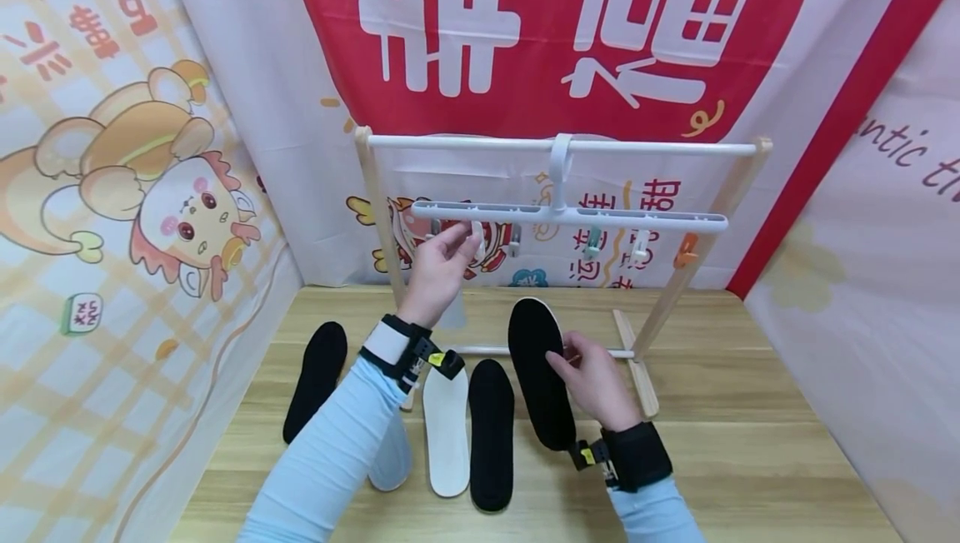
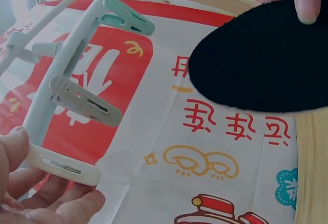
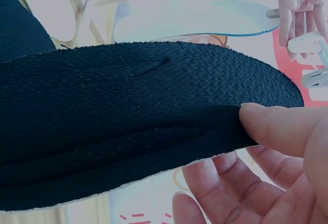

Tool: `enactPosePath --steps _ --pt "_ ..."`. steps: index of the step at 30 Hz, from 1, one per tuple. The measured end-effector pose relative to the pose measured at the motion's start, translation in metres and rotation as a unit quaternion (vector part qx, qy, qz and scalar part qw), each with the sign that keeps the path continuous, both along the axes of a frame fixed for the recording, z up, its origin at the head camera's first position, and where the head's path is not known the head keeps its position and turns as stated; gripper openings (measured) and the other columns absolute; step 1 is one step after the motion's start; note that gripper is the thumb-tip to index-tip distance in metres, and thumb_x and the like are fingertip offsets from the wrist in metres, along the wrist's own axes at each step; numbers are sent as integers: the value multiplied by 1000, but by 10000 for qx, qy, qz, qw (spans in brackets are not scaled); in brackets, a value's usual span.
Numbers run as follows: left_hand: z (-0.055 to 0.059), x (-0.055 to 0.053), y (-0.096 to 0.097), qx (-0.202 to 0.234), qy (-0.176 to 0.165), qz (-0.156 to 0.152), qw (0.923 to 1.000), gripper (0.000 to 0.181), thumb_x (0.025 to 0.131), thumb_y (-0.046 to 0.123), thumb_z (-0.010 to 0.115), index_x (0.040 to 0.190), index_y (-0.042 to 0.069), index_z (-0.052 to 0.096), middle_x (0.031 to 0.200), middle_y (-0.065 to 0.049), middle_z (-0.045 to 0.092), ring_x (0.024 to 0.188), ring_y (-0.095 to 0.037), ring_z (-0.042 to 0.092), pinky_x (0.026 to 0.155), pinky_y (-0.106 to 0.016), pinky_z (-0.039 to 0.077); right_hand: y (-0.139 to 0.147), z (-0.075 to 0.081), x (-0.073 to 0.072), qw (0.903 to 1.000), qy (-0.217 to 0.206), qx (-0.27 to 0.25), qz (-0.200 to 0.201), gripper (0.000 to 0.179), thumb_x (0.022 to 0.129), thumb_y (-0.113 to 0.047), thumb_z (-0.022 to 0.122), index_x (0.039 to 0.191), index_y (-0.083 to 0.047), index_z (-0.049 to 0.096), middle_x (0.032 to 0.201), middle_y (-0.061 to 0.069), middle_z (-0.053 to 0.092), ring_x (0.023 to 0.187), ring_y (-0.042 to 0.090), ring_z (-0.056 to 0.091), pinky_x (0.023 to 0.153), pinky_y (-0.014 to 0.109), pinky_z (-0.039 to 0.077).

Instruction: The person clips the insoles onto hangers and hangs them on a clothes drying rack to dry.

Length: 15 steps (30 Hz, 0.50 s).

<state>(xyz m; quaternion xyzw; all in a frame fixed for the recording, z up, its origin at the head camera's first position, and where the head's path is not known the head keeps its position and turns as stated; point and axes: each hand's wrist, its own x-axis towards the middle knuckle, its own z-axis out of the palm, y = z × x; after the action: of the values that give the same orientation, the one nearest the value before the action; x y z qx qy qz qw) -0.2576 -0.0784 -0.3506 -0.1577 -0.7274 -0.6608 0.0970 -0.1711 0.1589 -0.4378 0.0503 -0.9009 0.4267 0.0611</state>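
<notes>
My left hand is up at the white hanger bar, pinching a white clip between thumb and fingers. Beside that clip, a grey clip and a green clip hang from the same bar. Lower and to the right, my right hand grips a black insole by its right edge, thumb on the dark fabric face and fingers behind. The held insole is tilted, its upper end toward the hanger. Behind the left hand shows a pale shape with a blue edge, partly hidden.
The hanger hooks over a white rail on a wooden-legged stand. A white clip and an orange clip hang at right. On the table lie a black insole, a white insole, another black insole and a pale one.
</notes>
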Motion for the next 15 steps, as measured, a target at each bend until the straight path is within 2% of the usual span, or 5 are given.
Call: enactPosePath --steps 7,15 --pt "1 6 -1 -50 79 12 10000 44 100 32 59 136 8 58 128 -4 63 123 -15 57 102 -33 46 -9 6 -6 9996 107 -151 203 8 95 -17 69 92 -11 63 82 2 62 73 20 59 69 34 48" --pt "2 11 0 94 37 -43 9999 41 99 34 61 130 7 60 123 -5 63 117 -16 59 100 -35 48 -21 13 -13 9986 234 -206 416 8 95 -17 68 95 -10 64 84 3 64 73 17 58 69 34 50"
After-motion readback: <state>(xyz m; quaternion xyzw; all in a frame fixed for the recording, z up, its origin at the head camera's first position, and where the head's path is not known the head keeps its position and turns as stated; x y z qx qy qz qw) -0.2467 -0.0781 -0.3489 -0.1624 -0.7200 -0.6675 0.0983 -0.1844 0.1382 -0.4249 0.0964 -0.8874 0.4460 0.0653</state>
